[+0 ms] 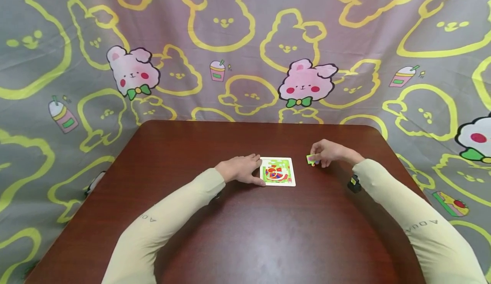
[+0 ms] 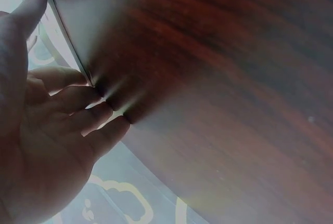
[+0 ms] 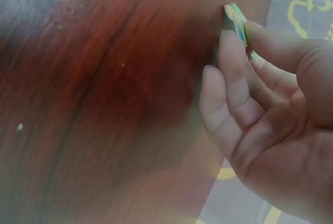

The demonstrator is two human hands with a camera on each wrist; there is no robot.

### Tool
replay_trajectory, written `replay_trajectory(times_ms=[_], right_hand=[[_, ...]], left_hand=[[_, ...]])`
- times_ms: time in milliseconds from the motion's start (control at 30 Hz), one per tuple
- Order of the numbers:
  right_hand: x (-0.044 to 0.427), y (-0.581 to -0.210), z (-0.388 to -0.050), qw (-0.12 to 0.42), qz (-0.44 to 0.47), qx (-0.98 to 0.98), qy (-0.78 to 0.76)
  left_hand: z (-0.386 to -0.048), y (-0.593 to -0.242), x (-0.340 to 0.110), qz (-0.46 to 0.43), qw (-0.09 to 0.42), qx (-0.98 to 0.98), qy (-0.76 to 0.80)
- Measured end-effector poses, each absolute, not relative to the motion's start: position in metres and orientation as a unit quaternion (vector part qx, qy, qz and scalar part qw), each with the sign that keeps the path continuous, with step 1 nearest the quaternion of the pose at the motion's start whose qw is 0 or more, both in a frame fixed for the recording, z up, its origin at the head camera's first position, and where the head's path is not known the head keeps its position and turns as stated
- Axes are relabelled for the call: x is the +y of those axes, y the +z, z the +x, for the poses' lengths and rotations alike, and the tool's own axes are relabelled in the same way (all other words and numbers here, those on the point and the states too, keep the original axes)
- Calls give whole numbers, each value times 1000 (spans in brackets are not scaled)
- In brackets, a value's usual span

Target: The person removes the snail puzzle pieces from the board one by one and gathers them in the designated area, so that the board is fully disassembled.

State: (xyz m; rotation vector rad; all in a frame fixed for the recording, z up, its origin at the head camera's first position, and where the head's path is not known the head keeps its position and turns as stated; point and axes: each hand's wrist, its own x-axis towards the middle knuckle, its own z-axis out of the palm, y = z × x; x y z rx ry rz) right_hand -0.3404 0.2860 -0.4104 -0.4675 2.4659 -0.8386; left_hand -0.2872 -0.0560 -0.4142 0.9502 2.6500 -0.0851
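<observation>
A square jigsaw puzzle in a white frame lies on the table, with a red, blue and yellow rounded figure on a green ground. My left hand rests at its left side, the thumb by the near corner and fairly straight fingers by the far one. In the left wrist view, the fingertips touch the tabletop beside the frame's edge. To the right of the puzzle, my right hand pinches a small green and pink puzzle piece. The right wrist view shows this piece edge-on between thumb and fingers.
The dark red-brown table has rounded far corners. Behind and beside it hangs a grey curtain printed with yellow outlines and pink rabbits. A small black device sits at the right wrist.
</observation>
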Motion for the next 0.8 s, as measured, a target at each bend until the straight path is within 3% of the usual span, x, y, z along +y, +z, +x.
replay_trajectory(times_ms=[500, 800], right_hand=[[280, -409, -341, 238, -160, 927, -241], [276, -411, -336, 193, -160, 946, -208]], left_hand=[[-287, -415, -57, 336, 156, 929, -27], [-287, -414, -57, 336, 155, 929, -29]])
